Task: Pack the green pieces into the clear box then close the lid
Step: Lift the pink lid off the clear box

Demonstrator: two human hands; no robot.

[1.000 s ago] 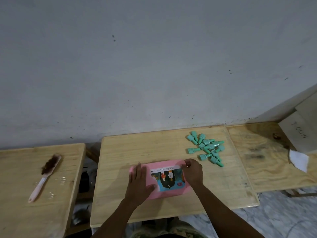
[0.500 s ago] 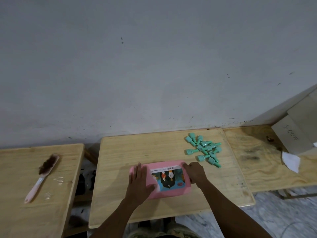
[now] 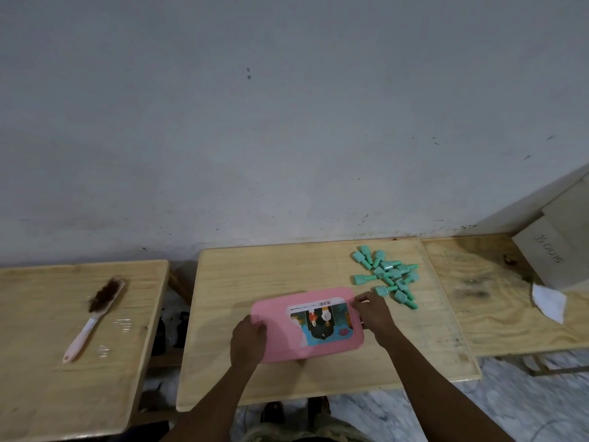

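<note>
Clear box (image 3: 307, 325), pink lid on | your left hand (image 3: 248, 342) and right hand (image 3: 374, 314) grip its ends | step: opening | next: lift lid; green pieces (image 3: 387, 275) wait beyond right hand.

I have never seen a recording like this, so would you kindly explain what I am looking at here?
There is no machine: a person wears a camera on the head, looking down at their own bare hands. On the middle wooden table lies a box with a pink lid bearing a picture label. The left hand grips the lid's left edge and the right hand its right edge. A pile of green pieces waits on the table beyond the right hand, not yet packed. A pink-handled brush lies on the left table.
</note>
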